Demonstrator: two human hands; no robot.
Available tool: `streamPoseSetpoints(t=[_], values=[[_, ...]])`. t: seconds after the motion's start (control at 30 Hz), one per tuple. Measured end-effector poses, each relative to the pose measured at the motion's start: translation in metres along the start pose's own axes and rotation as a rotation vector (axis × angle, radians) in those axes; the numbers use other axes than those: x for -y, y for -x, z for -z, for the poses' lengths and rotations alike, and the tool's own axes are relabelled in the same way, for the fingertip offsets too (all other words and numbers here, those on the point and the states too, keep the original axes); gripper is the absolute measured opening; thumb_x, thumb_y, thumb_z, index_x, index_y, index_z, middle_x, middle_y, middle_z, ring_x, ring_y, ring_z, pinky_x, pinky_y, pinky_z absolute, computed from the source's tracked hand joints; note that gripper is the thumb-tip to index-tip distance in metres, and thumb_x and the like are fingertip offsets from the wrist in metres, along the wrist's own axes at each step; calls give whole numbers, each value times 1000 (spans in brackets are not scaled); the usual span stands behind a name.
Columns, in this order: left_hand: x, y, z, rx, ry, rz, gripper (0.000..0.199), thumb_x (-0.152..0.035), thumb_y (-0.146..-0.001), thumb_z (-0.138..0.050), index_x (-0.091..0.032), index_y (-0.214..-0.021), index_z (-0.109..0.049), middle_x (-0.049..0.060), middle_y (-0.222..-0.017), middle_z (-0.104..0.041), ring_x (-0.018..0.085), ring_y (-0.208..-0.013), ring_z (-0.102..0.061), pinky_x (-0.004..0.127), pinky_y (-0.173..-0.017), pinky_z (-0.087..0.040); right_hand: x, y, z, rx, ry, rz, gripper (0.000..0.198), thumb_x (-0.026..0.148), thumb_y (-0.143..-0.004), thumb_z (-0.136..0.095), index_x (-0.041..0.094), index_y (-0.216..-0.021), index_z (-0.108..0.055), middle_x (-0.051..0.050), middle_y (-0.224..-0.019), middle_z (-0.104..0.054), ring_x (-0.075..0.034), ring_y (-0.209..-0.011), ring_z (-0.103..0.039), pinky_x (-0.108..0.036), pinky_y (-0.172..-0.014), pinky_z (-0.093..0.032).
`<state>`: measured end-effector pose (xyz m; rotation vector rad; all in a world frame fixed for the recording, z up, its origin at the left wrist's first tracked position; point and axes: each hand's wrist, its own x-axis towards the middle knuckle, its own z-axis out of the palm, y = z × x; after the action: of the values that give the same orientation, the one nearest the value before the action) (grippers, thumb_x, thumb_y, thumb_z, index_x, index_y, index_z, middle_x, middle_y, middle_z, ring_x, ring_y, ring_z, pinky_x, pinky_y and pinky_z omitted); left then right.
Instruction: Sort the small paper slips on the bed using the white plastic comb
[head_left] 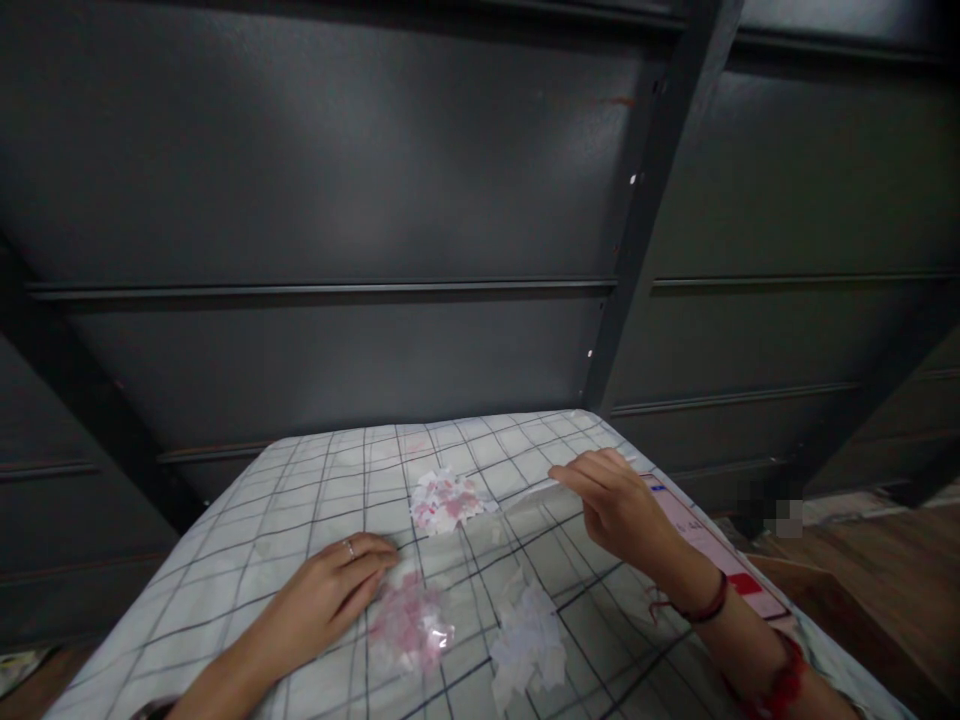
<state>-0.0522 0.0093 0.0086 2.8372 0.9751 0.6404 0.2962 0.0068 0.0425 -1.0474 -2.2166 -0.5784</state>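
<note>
My left hand [330,590], with a ring on one finger, rests on a checked cloth [300,490]. Its fingers are stretched out at the upper left edge of a clear plastic bag [412,625] with pink bits inside. My right hand [611,500] is raised a little on the other side, its fingers closed in a pinch. A thin, pale, see-through piece seems to run left from those fingertips, too blurred to name. Between the hands lies a pile of small white and pink paper pieces [448,500]. Nearer me is a heap of white pieces [529,645].
Behind the cloth-covered surface rises a dark metal panel wall [337,200] with ribs. A pink-screened device, perhaps a phone [720,550], lies under my right forearm. Beyond the right edge stands a brown cardboard box [847,610] near the floor.
</note>
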Motion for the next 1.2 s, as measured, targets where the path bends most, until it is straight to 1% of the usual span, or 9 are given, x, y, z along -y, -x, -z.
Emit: streamPoseSetpoints(t=[0.1,0.3,0.43,0.57,0.67,0.77,0.97,1.1,1.2], values=[[-1,0,1,14,1,6,25,-15,-90,-41,-22,-106,-59,3,-104,-65,15,-95,-61,27,-84,-50,-1,0,2,7,0,19,43,-5,-58,-37,14,-89,-59,-5,-70,-57,-18,-67,-44,-30,-65,-33],[0,1,-1,18,-2,23,25,-17,-91,-41,-22,-106,-59,2,-105,-64,16,-95,-61,28,-85,-50,2,0,-5,69,68,-35,40,-4,-63,-38,15,-92,-60,-6,-75,-58,-18,-69,-44,-31,-68,-32],[1,1,-2,16,-7,24,25,-17,-91,-41,-22,-106,-60,3,-106,-64,16,-96,-61,28,-85,-50,1,1,-3,38,36,-36,40,-4,-64,-37,14,-91,-60,-5,-73,-57,-18,-70,-44,-31,-67,-33],[0,1,-1,10,-16,22,24,-18,-91,-41,-23,-105,-60,3,-105,-65,16,-95,-62,29,-84,-51,0,1,1,17,2,2,43,-5,-60,-36,15,-89,-60,-5,-71,-57,-17,-67,-44,-30,-66,-33],[-1,0,0,5,-19,17,24,-19,-91,-41,-22,-104,-61,3,-104,-66,16,-94,-62,28,-83,-51,1,1,-2,52,25,-32,43,-5,-59,-36,15,-88,-60,-5,-72,-57,-17,-68,-44,-31,-66,-33],[-1,-1,0,-2,-7,16,24,-20,-90,-41,-23,-104,-61,3,-103,-66,16,-93,-62,27,-83,-52,2,1,-5,85,47,-46,44,-5,-62,-37,15,-94,-59,-6,-77,-58,-18,-70,-45,-31,-67,-33],[0,0,-1,-2,0,17,25,-18,-90,-42,-24,-106,-61,2,-104,-66,16,-94,-62,27,-83,-51,0,1,0,-12,5,18,47,-7,-60,-35,16,-94,-57,-4,-73,-57,-17,-70,-46,-31,-66,-34],[2,1,-2,-8,-8,6,25,-17,-90,-42,-23,-106,-60,2,-104,-66,16,-94,-62,27,-84,-51,-3,1,4,4,-71,62,44,-8,-58,-34,17,-87,-57,-2,-69,-56,-16,-66,-46,-30,-65,-35],[1,1,-2,-8,-6,6,25,-18,-90,-42,-24,-106,-60,2,-104,-66,16,-94,-62,28,-83,-51,-3,2,3,-9,-112,61,44,-7,-58,-34,17,-87,-56,-2,-69,-55,-15,-66,-46,-30,-64,-36]])
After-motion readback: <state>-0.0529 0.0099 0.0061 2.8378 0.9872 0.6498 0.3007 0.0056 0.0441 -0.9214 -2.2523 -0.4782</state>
